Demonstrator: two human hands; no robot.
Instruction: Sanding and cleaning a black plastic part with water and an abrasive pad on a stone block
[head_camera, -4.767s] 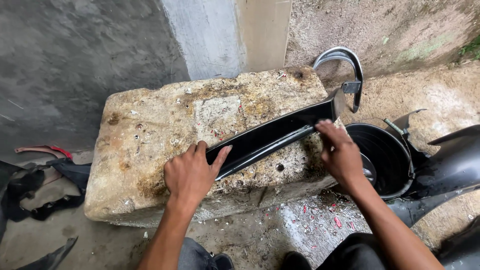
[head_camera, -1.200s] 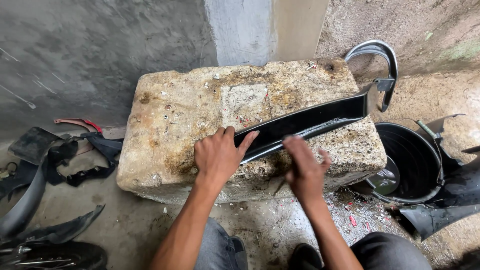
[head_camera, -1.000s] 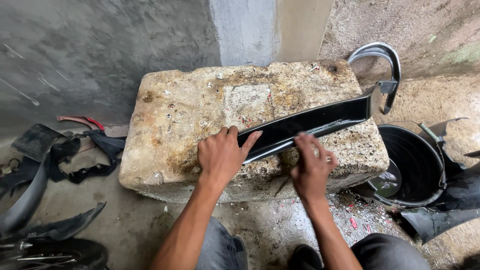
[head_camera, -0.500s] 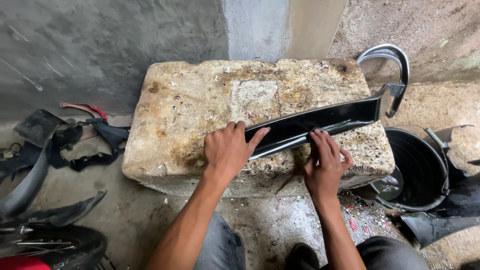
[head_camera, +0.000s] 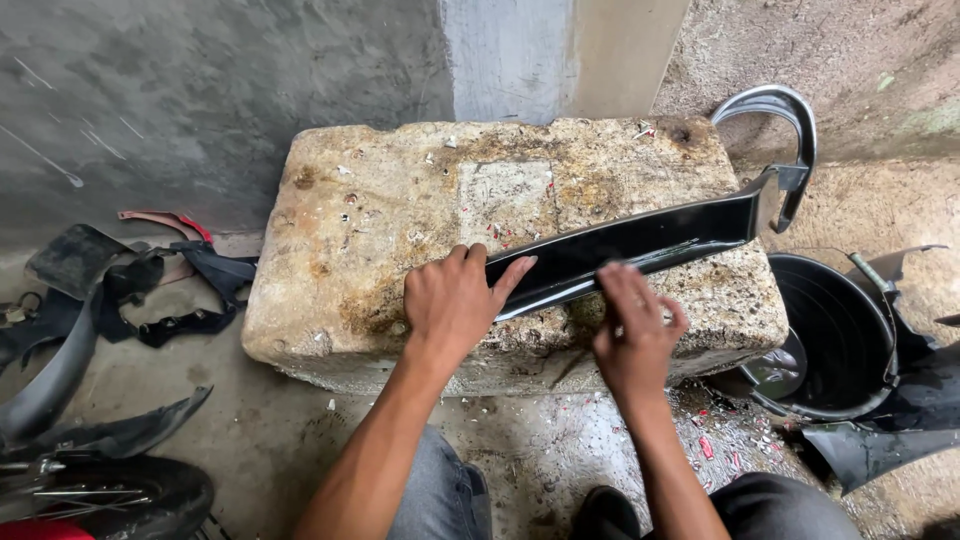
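Note:
A long glossy black plastic panel (head_camera: 680, 232) lies slantwise across a rough stone block (head_camera: 400, 200), its right end sticking out past the block. My left hand (head_camera: 455, 300) presses flat on the panel's left end, fingers spread. My right hand (head_camera: 635, 330) rests on the panel's lower edge near its middle, fingers bent and blurred; whether it holds something small I cannot tell.
A black bucket (head_camera: 845, 330) stands right of the block, with a curved chrome-edged part (head_camera: 790, 120) behind it. Broken black plastic pieces (head_camera: 120, 290) and a tyre (head_camera: 110, 495) lie at the left. A concrete wall (head_camera: 200, 90) rises behind. Red chips litter the wet ground (head_camera: 720, 445).
My right hand has slid from the panel's far right end toward the middle over the frames, then a little right along the lower edge. The left hand stays pressed on the panel.

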